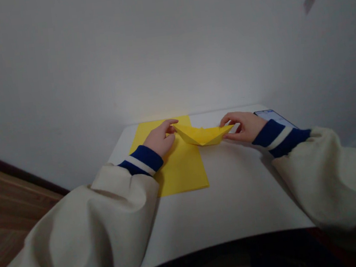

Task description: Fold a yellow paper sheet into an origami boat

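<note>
A folded yellow paper boat sits in the middle, its pointed ends spread to left and right. My left hand has its index finger and curled fingers at the boat's left tip, while the thumb sits lower and a little apart. At the other end, the thumb and fingers of my right hand are around the right tip, gripping it from both sides. Beneath my left hand and part of the boat lies flat yellow paper, with edges that suggest more than one sheet.
The white table stands against a pale wall. A phone with a lit screen lies by my right wrist, partly covered by the sleeve. Wooden furniture is at the lower left.
</note>
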`<action>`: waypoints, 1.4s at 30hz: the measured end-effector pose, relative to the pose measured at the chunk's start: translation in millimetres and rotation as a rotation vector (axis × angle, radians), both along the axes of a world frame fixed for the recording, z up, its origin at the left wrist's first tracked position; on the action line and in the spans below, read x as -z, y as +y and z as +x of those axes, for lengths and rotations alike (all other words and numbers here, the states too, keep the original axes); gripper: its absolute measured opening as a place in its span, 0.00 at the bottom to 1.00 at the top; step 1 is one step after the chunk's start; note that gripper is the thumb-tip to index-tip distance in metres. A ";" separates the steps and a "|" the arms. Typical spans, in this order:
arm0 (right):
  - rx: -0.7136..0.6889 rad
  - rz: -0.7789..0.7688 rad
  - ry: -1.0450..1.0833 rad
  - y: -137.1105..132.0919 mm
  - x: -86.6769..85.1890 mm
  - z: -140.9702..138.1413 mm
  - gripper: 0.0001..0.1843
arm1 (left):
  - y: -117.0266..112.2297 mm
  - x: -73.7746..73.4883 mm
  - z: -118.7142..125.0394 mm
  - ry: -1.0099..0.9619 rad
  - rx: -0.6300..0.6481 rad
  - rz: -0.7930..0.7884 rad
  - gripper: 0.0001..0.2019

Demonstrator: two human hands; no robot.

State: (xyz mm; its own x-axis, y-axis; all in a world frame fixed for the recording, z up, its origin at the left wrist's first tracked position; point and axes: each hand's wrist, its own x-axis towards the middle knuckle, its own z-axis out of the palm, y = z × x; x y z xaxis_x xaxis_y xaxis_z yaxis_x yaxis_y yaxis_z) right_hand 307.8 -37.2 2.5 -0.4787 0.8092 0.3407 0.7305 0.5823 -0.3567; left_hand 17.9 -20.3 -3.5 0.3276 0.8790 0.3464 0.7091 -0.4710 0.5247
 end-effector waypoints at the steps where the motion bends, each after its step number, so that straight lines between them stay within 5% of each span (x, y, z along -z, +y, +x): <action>1: 0.000 0.022 -0.014 -0.7 -1.0 -1.4 0.10 | -0.4 -0.7 0.1 0.005 -0.001 -0.004 0.25; 7: 0.122 0.155 -0.043 -5.9 -7.6 -9.1 0.08 | 0.5 -1.0 0.8 -0.028 -0.081 0.065 0.25; 12: 0.210 0.193 -0.149 -14.7 -13.8 -20.9 0.09 | 3.4 2.1 -0.5 -0.036 -0.075 -0.023 0.31; 20: 0.110 0.193 -0.302 -27.2 -17.9 -38.1 0.11 | 4.4 1.2 1.1 0.244 0.023 0.084 0.26; 26: 0.129 0.116 -0.215 -25.9 -13.1 -35.6 0.18 | 2.4 -0.3 3.1 0.263 -0.031 0.033 0.24; 32: 0.071 0.008 -0.122 -23.8 -13.0 -32.6 0.14 | 2.6 -0.2 2.5 0.222 -0.033 0.097 0.22; 40: -0.105 0.076 0.035 -20.3 -4.4 -37.8 0.05 | -18.3 -20.1 21.3 0.174 0.378 0.187 0.19; 42: -0.152 0.085 0.050 -20.7 -3.3 -40.0 0.06 | -22.9 -19.2 27.1 0.218 0.400 0.245 0.19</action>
State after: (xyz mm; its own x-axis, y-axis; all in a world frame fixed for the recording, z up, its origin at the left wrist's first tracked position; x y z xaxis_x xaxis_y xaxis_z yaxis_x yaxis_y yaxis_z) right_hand 267.8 -57.9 5.8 -0.5744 0.6958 0.4313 0.6141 0.7146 -0.3351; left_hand 45.0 -43.1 15.7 0.7088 0.5717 0.4132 0.5288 -0.8184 0.2252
